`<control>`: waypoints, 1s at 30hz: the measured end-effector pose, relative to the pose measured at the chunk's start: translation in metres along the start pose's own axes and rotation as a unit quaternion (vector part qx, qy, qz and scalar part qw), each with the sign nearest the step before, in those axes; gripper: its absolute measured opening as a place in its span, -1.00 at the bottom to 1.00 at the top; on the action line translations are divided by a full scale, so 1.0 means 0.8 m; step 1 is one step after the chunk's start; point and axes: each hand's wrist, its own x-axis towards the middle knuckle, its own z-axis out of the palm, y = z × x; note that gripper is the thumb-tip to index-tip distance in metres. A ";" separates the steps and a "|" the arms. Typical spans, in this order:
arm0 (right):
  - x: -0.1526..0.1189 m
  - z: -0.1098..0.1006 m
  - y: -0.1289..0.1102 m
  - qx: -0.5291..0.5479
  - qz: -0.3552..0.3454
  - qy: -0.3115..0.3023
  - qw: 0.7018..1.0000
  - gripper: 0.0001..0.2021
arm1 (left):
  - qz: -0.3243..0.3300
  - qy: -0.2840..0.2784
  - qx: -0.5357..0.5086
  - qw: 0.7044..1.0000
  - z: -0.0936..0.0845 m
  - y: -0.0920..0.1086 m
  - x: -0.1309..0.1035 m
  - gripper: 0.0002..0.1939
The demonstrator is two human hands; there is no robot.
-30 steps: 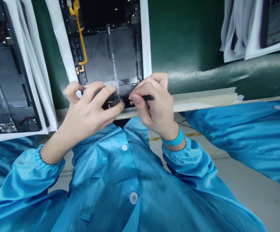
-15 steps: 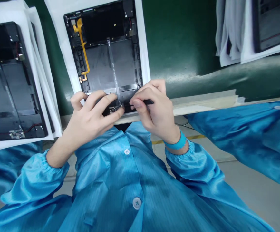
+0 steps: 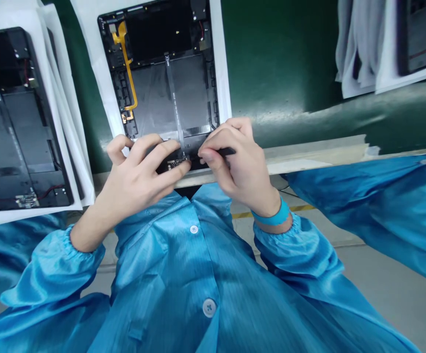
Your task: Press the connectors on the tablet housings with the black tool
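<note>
An opened black tablet lies on a white sheet on the green bench, with a yellow flex cable at its left and a grey ribbon strip down its middle. My left hand rests on the tablet's near edge, fingertips pressing beside a small circuit board. My right hand pinches a thin black tool at the same near edge, next to the ribbon's lower end.
A second opened tablet on white sheets lies to the left. More devices on white sheets sit at the upper right. A blue sleeve of another person reaches along the bench edge on the right.
The view has shifted slightly, so more of the tablet's top shows. Both hands stay at the near edge with only tiny finger movements.
</note>
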 end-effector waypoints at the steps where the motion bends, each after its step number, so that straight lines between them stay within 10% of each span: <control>1: 0.001 0.000 0.000 0.006 0.002 0.003 1.000 -0.74 | -0.003 -0.010 -0.006 1.000 -0.001 0.000 0.000 -0.67; 30: -0.003 0.002 0.001 -0.004 0.039 0.003 0.999 -0.64 | -0.006 -0.021 0.006 1.000 0.001 0.001 0.001 -0.63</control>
